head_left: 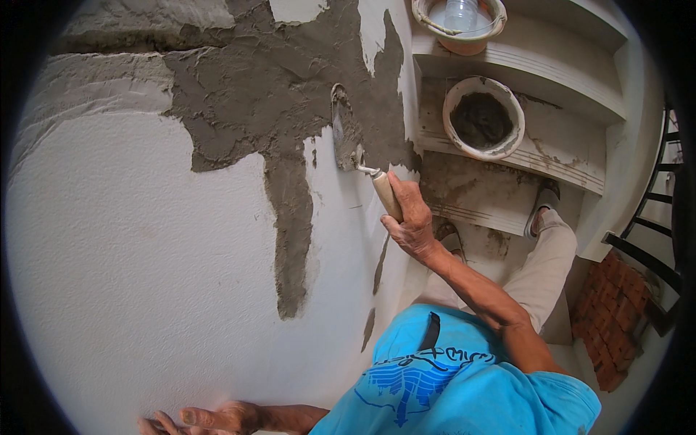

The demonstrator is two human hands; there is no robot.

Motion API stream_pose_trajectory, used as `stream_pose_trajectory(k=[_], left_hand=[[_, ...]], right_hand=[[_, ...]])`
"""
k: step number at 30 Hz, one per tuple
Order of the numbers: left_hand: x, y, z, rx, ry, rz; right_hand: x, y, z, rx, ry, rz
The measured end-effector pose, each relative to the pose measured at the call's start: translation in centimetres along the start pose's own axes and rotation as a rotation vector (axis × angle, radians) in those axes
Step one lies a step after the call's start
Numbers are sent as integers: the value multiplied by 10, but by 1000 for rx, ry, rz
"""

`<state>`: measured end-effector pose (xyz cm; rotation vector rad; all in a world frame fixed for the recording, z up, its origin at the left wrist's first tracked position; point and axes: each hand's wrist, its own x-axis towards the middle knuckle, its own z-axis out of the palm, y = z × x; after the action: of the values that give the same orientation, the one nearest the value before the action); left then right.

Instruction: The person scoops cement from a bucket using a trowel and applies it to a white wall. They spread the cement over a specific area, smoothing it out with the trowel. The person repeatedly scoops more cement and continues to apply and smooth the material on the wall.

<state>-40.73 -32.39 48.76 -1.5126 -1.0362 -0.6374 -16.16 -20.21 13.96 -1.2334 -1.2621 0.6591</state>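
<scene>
My right hand (412, 221) is closed round the wooden handle of a trowel (345, 130). The trowel's blade, smeared with mortar, lies against the wall at the lower edge of a patch of wet grey mortar (246, 94). From that patch a strip of mortar runs down over the white wall (145, 239). At the bottom left my left hand (206, 420) is held close to the wall, fingers stretched out and nothing in them; its lower part is cut off by the frame's edge.
A bucket of mortar (513, 138) stands on a stair step (573, 163) to the right. One step higher is another bucket (464, 47) holding a clear plastic container. A black railing (645, 264) and stacked red bricks (609, 319) are at the far right. My feet are on the stairs.
</scene>
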Motion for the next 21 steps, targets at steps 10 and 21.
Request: stream_pose_trajectory(k=[10, 21], left_hand=[[-45, -29, -14, 553, -2, -331], [4, 4, 4, -53, 32, -3]], right_hand=[[-19, -2, -31, -24, -77, -97], [23, -2, -15, 27, 4, -51]])
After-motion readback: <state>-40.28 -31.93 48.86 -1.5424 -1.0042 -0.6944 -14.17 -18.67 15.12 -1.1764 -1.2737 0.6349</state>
